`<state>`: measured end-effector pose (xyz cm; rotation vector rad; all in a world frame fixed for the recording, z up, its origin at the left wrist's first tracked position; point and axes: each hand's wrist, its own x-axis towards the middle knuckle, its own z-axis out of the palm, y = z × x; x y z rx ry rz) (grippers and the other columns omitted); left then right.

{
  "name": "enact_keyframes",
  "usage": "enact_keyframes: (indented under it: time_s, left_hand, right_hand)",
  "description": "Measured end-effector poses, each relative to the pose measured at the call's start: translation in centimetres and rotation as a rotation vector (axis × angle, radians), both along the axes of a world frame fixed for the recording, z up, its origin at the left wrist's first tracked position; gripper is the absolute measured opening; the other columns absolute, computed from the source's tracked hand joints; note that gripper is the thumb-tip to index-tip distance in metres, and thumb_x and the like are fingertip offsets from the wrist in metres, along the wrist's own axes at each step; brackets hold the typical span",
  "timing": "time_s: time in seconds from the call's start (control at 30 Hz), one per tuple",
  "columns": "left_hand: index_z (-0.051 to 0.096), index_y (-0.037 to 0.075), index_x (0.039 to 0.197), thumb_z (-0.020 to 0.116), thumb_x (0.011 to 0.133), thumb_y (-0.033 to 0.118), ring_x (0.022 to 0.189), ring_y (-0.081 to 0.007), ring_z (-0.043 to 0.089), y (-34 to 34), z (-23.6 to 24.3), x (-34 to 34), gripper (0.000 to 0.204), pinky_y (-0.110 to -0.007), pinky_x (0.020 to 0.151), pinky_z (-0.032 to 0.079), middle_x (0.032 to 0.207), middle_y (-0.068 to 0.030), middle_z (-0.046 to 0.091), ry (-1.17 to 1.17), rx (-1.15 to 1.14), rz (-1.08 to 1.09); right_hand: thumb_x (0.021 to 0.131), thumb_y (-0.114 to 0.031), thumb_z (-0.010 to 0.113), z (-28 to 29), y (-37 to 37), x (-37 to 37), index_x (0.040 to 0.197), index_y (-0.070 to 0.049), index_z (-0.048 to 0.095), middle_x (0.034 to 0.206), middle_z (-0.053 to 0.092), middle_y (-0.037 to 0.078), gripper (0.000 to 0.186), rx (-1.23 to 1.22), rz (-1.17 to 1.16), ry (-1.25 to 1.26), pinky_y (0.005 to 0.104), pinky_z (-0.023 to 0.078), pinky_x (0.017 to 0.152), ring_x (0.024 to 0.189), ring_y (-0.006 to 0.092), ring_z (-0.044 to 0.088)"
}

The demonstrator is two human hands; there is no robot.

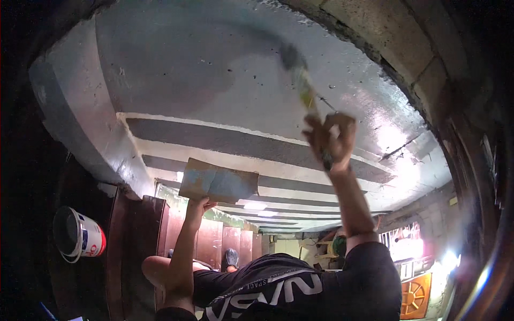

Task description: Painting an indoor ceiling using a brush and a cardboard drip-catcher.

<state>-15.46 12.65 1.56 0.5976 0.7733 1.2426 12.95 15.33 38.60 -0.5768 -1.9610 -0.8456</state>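
My right hand (329, 136) is raised, gripping a paintbrush (306, 93) by its handle; its dark, motion-blurred bristles are at the grey painted surface (193, 69) of the stairs' underside. My left hand (199, 206) grips a brown cardboard piece (218, 182) with grey-blue paint smears, holding it by its lower edge, below and left of the brush. Alternating pale and darker stepped bands (203, 134) run beneath the flat grey surface.
Dark wooden steps (209, 241) run at the lower left, with a white bucket (85, 241) on them and a shoe (232, 257) farther along. A rough block edge (396, 48) borders the upper right. A bright barred window (401, 241) and orange wooden panel (415, 294) are at lower right.
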Motion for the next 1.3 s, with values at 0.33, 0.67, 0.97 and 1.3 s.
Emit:
enact_keyframes:
  time_s: [0.33,0.67,0.97,1.3]
  left_hand:
    - [0.061,0.003,0.109,0.056,0.090,0.009,0.093,-0.0226,0.067,0.8,-1.5,-0.9,0.021,-0.041,0.086,0.058,0.102,-0.0085,0.067,0.031,0.016,0.004]
    - [0.054,0.004,0.122,0.057,0.090,0.008,0.092,-0.0236,0.067,0.3,-3.1,-1.6,0.033,-0.042,0.087,0.057,0.109,-0.0100,0.065,0.020,-0.006,-0.014]
    - [0.053,0.001,0.121,0.055,0.091,0.004,0.088,-0.0231,0.067,-0.3,-1.8,-1.9,0.030,-0.038,0.081,0.060,0.102,-0.0109,0.063,0.019,-0.051,0.018]
    - [0.056,0.001,0.120,0.057,0.089,0.007,0.093,-0.0255,0.068,-0.8,-1.6,-2.7,0.031,-0.043,0.086,0.057,0.107,-0.0119,0.067,0.052,-0.014,0.032]
  right_hand:
    - [0.079,-0.009,0.073,-2.1,2.4,-0.7,0.123,-0.015,0.062,0.110,0.057,0.014,0.046,-0.195,-0.027,-0.336,0.0419,0.055,0.086,0.103,0.0285,0.059]
    - [0.095,-0.011,0.061,-2.7,0.2,-0.8,0.110,-0.003,0.058,0.103,0.065,0.011,0.017,-1.328,0.366,0.334,0.0313,0.055,0.076,0.091,0.0198,0.065]
    - [0.072,-0.012,0.082,6.0,2.4,-1.6,0.100,-0.016,0.071,0.106,0.063,0.009,0.031,0.309,-0.086,-0.214,0.0344,0.053,0.076,0.095,0.0225,0.062]
    - [0.083,-0.013,0.071,-7.7,1.0,-5.4,0.101,-0.010,0.061,0.096,0.060,0.009,0.021,-0.425,0.134,-0.488,0.0405,0.050,0.084,0.093,0.0259,0.058]
